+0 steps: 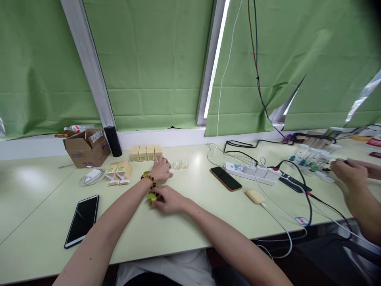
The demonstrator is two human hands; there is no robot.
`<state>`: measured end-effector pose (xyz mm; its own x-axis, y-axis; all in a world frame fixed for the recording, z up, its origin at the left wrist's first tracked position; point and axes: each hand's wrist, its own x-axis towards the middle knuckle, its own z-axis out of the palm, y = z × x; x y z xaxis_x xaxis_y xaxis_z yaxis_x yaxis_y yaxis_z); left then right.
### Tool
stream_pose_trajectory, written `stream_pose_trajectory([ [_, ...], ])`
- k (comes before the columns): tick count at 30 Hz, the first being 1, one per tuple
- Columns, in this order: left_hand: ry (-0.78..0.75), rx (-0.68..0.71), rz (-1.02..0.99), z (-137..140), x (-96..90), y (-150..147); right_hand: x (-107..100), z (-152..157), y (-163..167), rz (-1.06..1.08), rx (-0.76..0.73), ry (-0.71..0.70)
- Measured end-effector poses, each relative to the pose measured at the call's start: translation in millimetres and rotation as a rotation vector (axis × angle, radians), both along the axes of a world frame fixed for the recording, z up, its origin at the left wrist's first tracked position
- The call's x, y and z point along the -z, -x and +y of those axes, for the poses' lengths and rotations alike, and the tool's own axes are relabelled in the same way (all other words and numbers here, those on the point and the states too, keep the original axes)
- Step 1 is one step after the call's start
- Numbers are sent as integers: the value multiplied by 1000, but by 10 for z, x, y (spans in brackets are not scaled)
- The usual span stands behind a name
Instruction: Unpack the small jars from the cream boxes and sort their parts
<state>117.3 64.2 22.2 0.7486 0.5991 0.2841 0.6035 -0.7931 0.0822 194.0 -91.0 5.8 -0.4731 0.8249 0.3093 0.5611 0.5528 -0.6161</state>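
Observation:
My left hand (160,169), with a beaded bracelet (153,182) at its wrist, reaches forward over the table. Its fingers are curled down around a small white object (171,171), mostly hidden by the hand. Just to its right stand two small clear containers (181,165) with yellow in them. Nearer to me, my right hand (168,199) is closed on a small yellow-green piece (152,198), whose kind I cannot make out. Another bit of green (146,173) shows behind my left wrist.
Small tan boxes (146,153) stand in a row behind, and two open ones (119,173) sit left. A phone (82,220) lies front left, another phone (225,178) to the right. Beyond are a power strip (251,173), cables and a co-worker's hands (348,174).

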Motion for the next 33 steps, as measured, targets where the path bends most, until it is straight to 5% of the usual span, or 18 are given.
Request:
stream_pose_trajectory([
  [10,5,-150,-99,125,18,-87,-20,-6,2,-4,-14,-29],
  [24,44,-165,-38,199,87,-185,-76,-37,2,-5,-38,-29],
  [33,99,-213,-214,182,-228,61,-3,-18,-19,-11,-10,-17],
])
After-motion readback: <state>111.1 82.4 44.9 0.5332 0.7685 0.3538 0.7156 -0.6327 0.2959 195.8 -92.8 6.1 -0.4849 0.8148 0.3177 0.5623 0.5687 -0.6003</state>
